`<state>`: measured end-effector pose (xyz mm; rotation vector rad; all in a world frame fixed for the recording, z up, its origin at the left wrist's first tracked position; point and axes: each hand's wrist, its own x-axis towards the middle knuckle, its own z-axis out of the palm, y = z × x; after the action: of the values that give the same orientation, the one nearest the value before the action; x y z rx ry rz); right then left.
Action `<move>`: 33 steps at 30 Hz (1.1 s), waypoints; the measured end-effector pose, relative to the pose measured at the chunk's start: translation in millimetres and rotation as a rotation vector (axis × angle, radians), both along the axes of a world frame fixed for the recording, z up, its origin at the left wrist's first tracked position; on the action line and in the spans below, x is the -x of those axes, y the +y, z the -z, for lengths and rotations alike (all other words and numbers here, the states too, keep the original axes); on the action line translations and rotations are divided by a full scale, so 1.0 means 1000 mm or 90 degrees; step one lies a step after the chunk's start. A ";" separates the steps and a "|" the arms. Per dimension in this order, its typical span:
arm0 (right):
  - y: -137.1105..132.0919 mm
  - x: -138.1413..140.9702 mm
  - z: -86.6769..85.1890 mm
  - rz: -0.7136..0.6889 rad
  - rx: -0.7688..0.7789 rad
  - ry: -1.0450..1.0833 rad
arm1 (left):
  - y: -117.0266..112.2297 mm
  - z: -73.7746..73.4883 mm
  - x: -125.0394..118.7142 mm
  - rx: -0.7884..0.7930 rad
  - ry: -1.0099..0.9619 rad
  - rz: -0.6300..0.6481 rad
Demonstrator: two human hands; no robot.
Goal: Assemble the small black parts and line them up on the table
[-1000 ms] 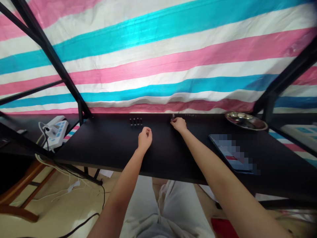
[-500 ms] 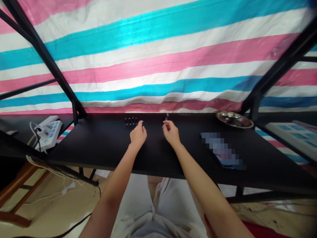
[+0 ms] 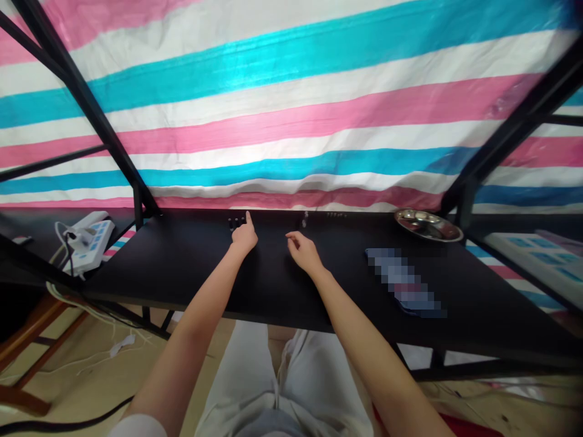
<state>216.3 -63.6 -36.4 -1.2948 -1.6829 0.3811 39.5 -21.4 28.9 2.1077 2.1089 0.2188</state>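
My left hand (image 3: 244, 234) reaches to the back of the black table (image 3: 191, 267), its index finger stretched toward a row of small black upright pieces (image 3: 233, 222), part of which it hides. The other fingers are curled in. My right hand (image 3: 302, 251) hovers over the table's middle with loosely curled fingers and nothing visible in it. A small shiny metal piece (image 3: 304, 217) stands just beyond it, and a second row of tiny dark pieces (image 3: 336, 214) lies farther right.
A metal dish (image 3: 427, 224) sits at the back right beside a black frame post (image 3: 464, 203). A blurred flat item (image 3: 405, 282) lies right of my hands. A white power strip (image 3: 86, 240) with cables rests at left. A striped tarp hangs behind.
My left hand moved forward to the black pieces and stretched out its index finger. My right hand drew back from the shiny piece toward me.
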 end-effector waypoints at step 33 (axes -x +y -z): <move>-0.011 0.017 -0.017 -0.119 0.119 0.293 | -0.042 0.042 -0.022 -0.019 -0.893 0.164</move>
<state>199.3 -74.6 -19.6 -1.0775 -1.3975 0.8945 61.9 -63.7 -13.3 1.3708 0.9613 1.2231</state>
